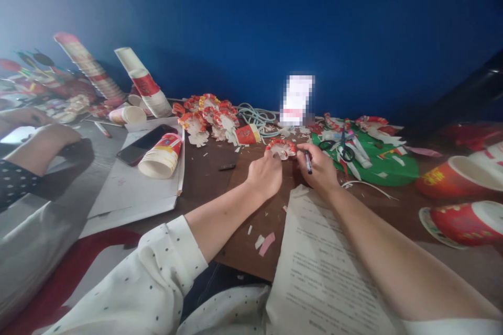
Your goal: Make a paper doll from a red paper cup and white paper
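Note:
My left hand [266, 174] is closed on the near side of a small red-and-white paper cutout with a curled rim [281, 148], which looks cut from a paper cup. A pen [308, 163] is in my right hand [320, 168], its fingers wrapped round it just right of the cutout. Beyond my hands lies a pile of similar curled cutouts [210, 115]. A red paper cup piece [248, 134] rests at the pile's front. Left of my left hand is a small dark pen cap [227, 167]. A printed sheet [326, 267] hangs over the table edge beneath my right forearm.
Scissors [346, 152] and a tube lie on a green disc [396, 167] at right, with scraps. Paper cups [471, 222] lie far right. At left are a phone [147, 142], stacked cups [145, 86] and a co-worker's arms [39, 141]. A lit, blurred screen [297, 99] stands behind.

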{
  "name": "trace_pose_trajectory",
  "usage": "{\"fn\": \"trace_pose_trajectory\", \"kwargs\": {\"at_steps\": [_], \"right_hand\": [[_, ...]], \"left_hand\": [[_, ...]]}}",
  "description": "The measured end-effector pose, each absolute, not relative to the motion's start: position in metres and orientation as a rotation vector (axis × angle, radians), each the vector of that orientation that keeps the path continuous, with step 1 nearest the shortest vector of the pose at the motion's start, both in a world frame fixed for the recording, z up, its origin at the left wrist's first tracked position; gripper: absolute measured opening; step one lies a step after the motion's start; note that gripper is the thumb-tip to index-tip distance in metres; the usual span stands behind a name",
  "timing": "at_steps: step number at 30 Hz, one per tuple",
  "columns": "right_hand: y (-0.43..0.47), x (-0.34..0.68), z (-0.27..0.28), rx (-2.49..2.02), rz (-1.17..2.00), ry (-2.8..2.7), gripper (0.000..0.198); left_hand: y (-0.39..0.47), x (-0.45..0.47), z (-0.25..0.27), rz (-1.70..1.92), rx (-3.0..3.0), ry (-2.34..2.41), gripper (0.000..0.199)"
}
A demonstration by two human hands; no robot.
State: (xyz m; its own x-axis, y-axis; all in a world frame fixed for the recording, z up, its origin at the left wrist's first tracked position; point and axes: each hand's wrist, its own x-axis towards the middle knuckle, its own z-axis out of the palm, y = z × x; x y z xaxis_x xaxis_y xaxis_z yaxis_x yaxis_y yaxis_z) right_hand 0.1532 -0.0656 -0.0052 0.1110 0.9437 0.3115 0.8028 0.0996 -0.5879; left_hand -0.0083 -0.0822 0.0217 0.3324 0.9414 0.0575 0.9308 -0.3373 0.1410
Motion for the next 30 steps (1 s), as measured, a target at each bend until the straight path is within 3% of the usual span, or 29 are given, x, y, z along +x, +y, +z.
{"fn": "trace_pose_trajectory", "kwargs": {"at_steps": [16,21,25,30], "right_hand": [[-0.067,0.164,0.005,-2.01,-0.013,-2.038,0.038],[-0.066,0.165,0.009,-2.072,-0.155,-2.022,0.052],[-0.066,0.154,0.018,-1.834,-0.258,-1.955,0.054],[-0.064,0.14,0.022,-1.521,-0.039,-2.298,0.06]], "left_hand": [[-0.068,-0.012,0.014,0.186,2.479,1.663,0.037],[-0.068,-0.012,0.013,0.183,2.496,1.649,0.035],[-0.068,-0.01,0.012,0.195,2.477,1.661,0.036],[-0.067,-0.008,0.013,0.162,2.484,1.633,0.032]]}}
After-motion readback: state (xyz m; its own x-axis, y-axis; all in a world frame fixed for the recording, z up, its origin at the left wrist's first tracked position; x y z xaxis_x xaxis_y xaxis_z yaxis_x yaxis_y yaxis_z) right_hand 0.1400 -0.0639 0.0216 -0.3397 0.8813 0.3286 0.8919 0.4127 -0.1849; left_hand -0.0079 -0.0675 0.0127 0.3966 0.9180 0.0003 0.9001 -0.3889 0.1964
